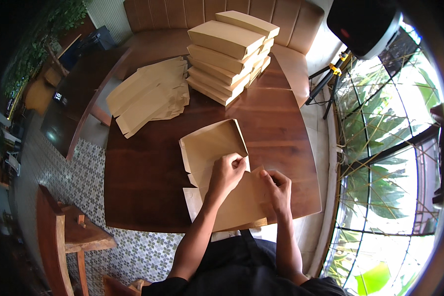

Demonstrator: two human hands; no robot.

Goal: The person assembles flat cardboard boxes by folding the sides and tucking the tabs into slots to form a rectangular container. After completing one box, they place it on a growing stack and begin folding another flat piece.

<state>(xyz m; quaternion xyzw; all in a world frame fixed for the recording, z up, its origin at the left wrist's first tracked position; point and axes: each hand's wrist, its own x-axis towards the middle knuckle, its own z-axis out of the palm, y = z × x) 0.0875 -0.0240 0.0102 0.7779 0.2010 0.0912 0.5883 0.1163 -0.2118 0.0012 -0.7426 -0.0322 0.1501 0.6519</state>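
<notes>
1. While the left hand (pixel 226 172) pinches a side flap of the half-formed kraft box (pixel 217 167), the right hand (pixel 277 187) pins its flat lid panel, fingers closed on card
2. Beyond both hands, flat blanks (pixel 150 96) lie left, folded boxes (pixel 229 54) stacked right, within reach on the table (pixel 143 187)

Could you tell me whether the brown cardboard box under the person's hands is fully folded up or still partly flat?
Partly flat. The box has raised walls at its far end, while its near panel lies spread on the table under both hands.
</notes>
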